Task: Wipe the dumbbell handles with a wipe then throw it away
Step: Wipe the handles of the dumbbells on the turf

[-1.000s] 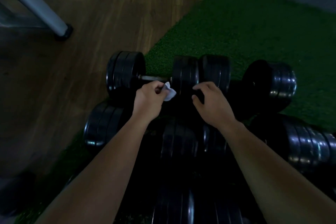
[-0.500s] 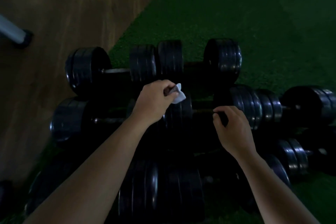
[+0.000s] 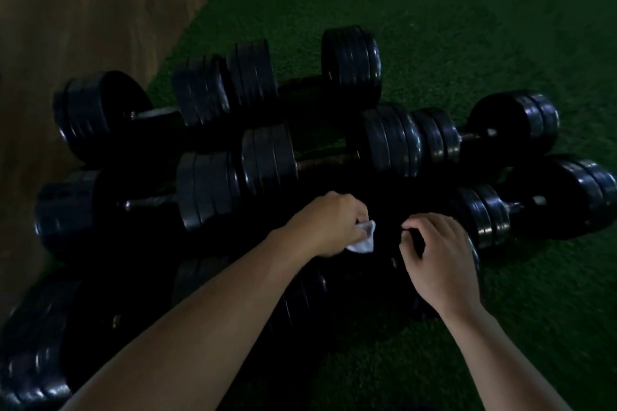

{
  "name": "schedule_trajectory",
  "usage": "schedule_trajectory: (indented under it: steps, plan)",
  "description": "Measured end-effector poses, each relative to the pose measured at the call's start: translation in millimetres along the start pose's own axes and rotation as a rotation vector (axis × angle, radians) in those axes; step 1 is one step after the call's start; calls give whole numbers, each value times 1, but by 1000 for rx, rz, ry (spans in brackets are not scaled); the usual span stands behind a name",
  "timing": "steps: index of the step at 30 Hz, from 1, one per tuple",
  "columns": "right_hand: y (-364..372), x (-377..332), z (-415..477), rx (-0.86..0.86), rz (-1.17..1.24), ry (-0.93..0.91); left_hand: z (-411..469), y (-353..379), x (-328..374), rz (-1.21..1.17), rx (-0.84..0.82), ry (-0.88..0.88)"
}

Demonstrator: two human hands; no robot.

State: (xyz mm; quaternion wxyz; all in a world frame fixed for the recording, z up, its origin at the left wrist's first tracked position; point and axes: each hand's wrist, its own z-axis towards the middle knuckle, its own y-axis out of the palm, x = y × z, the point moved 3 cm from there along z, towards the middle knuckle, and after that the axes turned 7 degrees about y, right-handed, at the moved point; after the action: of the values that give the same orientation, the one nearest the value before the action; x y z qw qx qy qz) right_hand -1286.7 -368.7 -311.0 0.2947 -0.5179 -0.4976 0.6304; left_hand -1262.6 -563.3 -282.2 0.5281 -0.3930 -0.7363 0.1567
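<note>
Several black dumbbells [image 3: 267,160] lie in rows on green turf, their metal handles partly lit. My left hand [image 3: 329,223] grips a small white wipe [image 3: 364,238] and holds it low over a dark gap between plates, where the handle below is too dark to make out. My right hand [image 3: 437,250] sits just to the right with its fingers curled down around something dark by a plate edge; what it holds is hidden in shadow. A bare handle [image 3: 329,160] shows just beyond my hands.
Green turf [image 3: 467,27] covers the floor behind and to the right of the dumbbells. Wooden flooring [image 3: 83,10] runs along the left. More dumbbell plates [image 3: 33,360] lie at the lower left near my left forearm.
The view swung right and down along the pile. Both hands moved from the back dumbbell to one nearer me, the left still gripping the wipe. The grey pole left the frame.
</note>
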Motion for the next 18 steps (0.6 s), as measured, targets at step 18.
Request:
schedule_trajectory:
  steps: [18]
  plan:
    - [19, 30, -14, 242, 4, -96, 25, 76, -4, 510, -228, -21]
